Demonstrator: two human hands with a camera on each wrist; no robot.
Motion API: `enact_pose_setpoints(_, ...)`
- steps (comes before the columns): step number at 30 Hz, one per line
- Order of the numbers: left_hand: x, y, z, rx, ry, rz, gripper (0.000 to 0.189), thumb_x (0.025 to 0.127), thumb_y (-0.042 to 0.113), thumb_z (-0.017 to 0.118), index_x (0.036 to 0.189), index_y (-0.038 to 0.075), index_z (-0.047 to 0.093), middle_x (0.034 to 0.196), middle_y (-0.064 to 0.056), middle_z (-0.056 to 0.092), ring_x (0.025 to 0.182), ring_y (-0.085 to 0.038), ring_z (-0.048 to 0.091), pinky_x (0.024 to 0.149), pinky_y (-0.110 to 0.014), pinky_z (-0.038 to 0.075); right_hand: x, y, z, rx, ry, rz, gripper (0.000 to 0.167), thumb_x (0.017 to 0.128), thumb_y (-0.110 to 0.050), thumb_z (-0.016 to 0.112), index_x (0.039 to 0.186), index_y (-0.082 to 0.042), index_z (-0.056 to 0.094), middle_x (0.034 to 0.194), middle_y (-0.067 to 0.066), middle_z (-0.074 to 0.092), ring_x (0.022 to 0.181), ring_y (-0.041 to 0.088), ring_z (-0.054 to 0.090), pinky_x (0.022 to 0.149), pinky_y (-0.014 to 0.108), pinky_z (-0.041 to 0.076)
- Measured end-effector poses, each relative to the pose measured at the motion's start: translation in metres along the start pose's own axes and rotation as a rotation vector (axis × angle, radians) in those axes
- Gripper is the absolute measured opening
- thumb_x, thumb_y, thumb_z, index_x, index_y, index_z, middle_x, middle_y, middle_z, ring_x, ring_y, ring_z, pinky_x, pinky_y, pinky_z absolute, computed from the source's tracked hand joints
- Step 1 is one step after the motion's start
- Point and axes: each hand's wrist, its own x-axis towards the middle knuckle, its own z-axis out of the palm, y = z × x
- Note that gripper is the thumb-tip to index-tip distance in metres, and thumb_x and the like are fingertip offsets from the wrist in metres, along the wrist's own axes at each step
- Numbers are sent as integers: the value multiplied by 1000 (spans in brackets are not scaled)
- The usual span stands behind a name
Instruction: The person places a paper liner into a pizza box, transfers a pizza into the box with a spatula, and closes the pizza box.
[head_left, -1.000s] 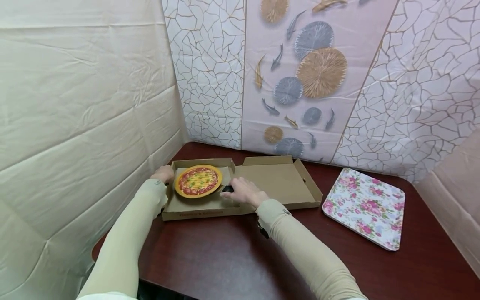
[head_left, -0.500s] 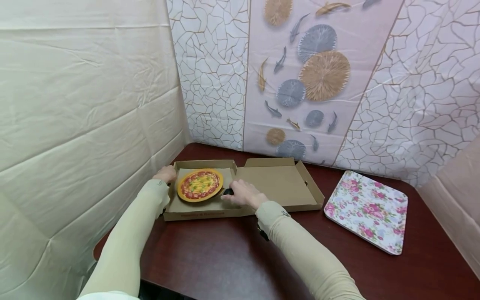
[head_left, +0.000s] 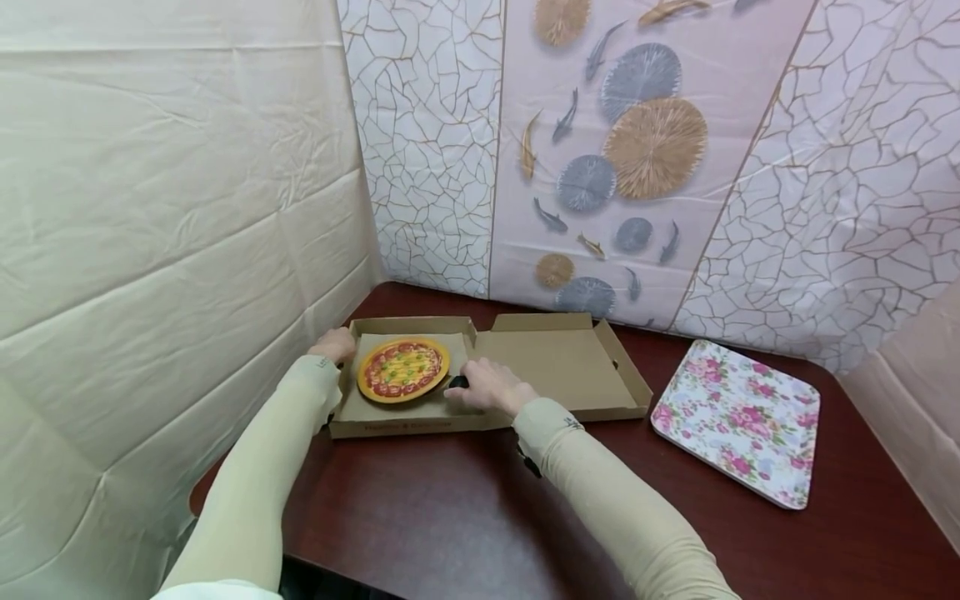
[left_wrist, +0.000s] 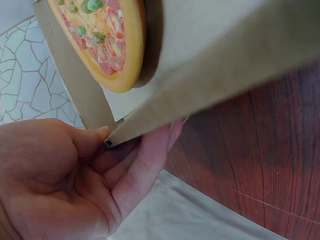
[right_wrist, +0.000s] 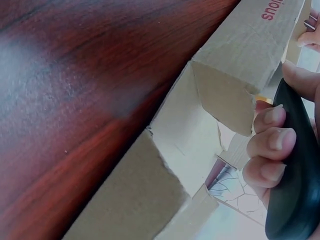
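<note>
A round pizza (head_left: 403, 370) with a thick yellow crust lies over paper in the left half of an opened cardboard pizza box (head_left: 412, 427). A dark shadow shows under its edge in the left wrist view. My left hand (head_left: 334, 344) pinches the box's left wall between thumb and fingers, seen closely in the left wrist view. My right hand (head_left: 491, 386) grips the black handle (right_wrist: 292, 165) of a tool at the pizza's right side, fingers curled round it. The tool's working end is hidden from view, toward the pizza's edge.
The box lid (head_left: 551, 362) lies folded back flat to the right. Farther right on the dark red wooden table (head_left: 420, 500) is a white tray (head_left: 742, 421) with pink flowers. Fabric-covered walls stand close at the left and back.
The pizza has shifted slightly toward the box's front in the head view. Both hands keep their holds, and the head view has moved a little.
</note>
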Motion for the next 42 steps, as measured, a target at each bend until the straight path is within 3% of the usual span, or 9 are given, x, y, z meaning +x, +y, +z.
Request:
enact_pose_setpoints(13,-2,1,-5,9,7,-13,31,97,9,34,113,-5,56,109,-23,59,88,-29,56,69,-36,47,6,-9,-13,-57,-61,33,36,92,-48,60,77,-15,60,67,-2,56,58,13,48,50,28,35)
enact_pose_setpoints(20,-1,0,-2,10,6,-16,31,97,9,35,115,-6,56,110,-22,59,88,-29,55,72,-37,47,6,-16,-21,-119,-91,25,35,92,-49,59,92,-14,66,85,1,65,80,17,61,67,35,49)
enact_pose_setpoints(27,-3,1,-2,6,9,-25,29,98,9,35,113,-4,56,104,-20,58,86,-27,55,69,-35,46,13,-16,-24,-119,-125,38,37,92,-49,59,89,-13,64,86,5,63,67,14,50,55,28,39)
enact_pose_setpoints(32,-4,2,-1,6,6,-27,29,99,9,33,111,-4,56,101,-19,57,84,-27,55,66,-34,44,15,-17,-27,-131,-134,37,37,91,-49,60,93,-13,66,96,4,67,68,14,51,56,28,38)
enact_pose_setpoints(38,-2,1,1,5,2,-27,29,100,10,32,112,-4,55,102,-19,58,84,-27,55,65,-33,43,18,-20,-31,-157,-163,37,40,92,-49,59,71,-16,52,71,0,53,57,12,44,52,27,37)
enact_pose_setpoints(42,0,1,1,15,12,-24,32,99,10,33,117,-5,55,111,-22,59,89,-28,55,71,-37,46,18,-22,-37,-172,-166,31,41,92,-49,59,68,-18,47,66,-3,47,55,11,42,51,26,35)
